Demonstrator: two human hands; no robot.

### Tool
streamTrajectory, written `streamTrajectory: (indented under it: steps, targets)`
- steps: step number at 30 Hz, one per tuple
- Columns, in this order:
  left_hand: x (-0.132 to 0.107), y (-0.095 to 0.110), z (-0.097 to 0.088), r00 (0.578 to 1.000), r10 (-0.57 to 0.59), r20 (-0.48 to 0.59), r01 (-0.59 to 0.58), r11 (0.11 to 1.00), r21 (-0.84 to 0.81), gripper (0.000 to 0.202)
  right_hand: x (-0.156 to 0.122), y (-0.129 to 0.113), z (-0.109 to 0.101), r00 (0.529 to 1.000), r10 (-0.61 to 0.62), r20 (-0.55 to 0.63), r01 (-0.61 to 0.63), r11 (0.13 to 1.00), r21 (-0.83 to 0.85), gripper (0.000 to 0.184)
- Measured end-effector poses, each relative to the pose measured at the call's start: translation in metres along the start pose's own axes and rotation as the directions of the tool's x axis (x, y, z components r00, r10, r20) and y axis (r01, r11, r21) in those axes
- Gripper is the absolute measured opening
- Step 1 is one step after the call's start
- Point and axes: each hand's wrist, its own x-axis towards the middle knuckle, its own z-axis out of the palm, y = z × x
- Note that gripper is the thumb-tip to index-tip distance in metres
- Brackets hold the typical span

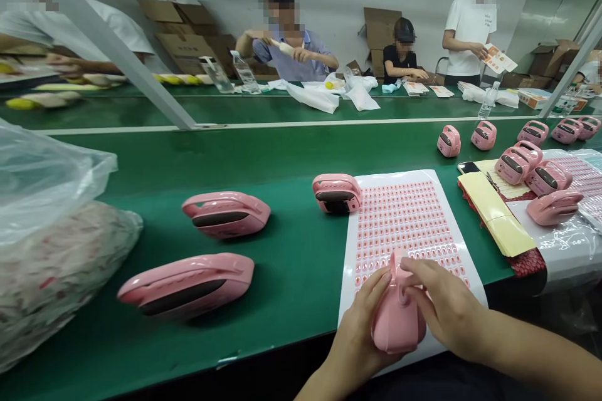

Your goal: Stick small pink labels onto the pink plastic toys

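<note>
My left hand (360, 322) cups the lower side of a pink plastic handheld device (399, 326), which stands upright. My right hand (442, 301) grips its top and handle from the other side, and my fingers hide part of it. Both hands are over the near end of a white sheet of small red-and-white labels (404, 232). A matching pink device (336, 193) touches the sheet's left edge. Two more pink devices (226, 214) (187, 285) lie on their sides on the green belt to my left.
A green conveyor belt (282, 263) runs across the view. A bulging plastic bag (51, 244) sits at the left. Pink devices, yellow paper (493, 219) and a phone (469, 167) lie at the right. Co-workers (289, 31) sit beyond, near cardboard boxes (185, 37).
</note>
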Motion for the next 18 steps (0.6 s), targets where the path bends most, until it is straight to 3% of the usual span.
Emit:
streamTrajectory:
  steps: [3,6,8,10,12,14,15,18]
  targets:
    - [-0.001,-0.004,0.002,1.0,0.015,0.026,-0.014,1.0,-0.002,0.114,-0.011,-0.005,0.0,0.996,-0.07,0.05,0.075,0.991,-0.112,0.069]
    - [-0.006,-0.011,0.007,1.0,0.012,0.011,-0.012,0.999,-0.034,0.108,-0.013,0.001,-0.003,0.998,-0.047,0.051,0.054,0.985,-0.162,0.072]
    - [-0.01,-0.013,0.011,1.0,-0.001,-0.028,-0.002,0.996,-0.091,0.103,-0.008,0.014,-0.004,0.999,0.033,0.041,-0.026,0.988,-0.154,0.069]
    - [-0.013,-0.012,0.014,0.997,-0.021,-0.075,0.006,0.983,-0.186,0.098,-0.002,0.031,-0.004,0.975,0.181,0.126,-0.171,0.981,-0.087,0.065]
    - [-0.015,-0.007,0.015,0.994,-0.062,-0.093,0.029,0.947,-0.32,0.098,0.004,0.048,-0.001,0.879,0.344,0.33,-0.372,0.928,0.025,0.061]
    - [-0.016,-0.005,0.014,0.989,-0.128,-0.072,0.079,0.879,-0.471,0.104,0.007,0.06,0.003,0.759,0.409,0.506,-0.532,0.838,0.122,0.056]
    - [-0.017,-0.005,0.012,0.986,-0.165,-0.037,0.119,0.835,-0.537,0.107,0.008,0.063,0.006,0.722,0.415,0.553,-0.581,0.798,0.161,0.053]
    - [-0.017,-0.013,0.006,0.96,-0.251,0.124,0.266,0.685,-0.679,0.114,0.007,0.066,0.012,0.685,0.442,0.579,-0.656,0.72,0.226,0.052]
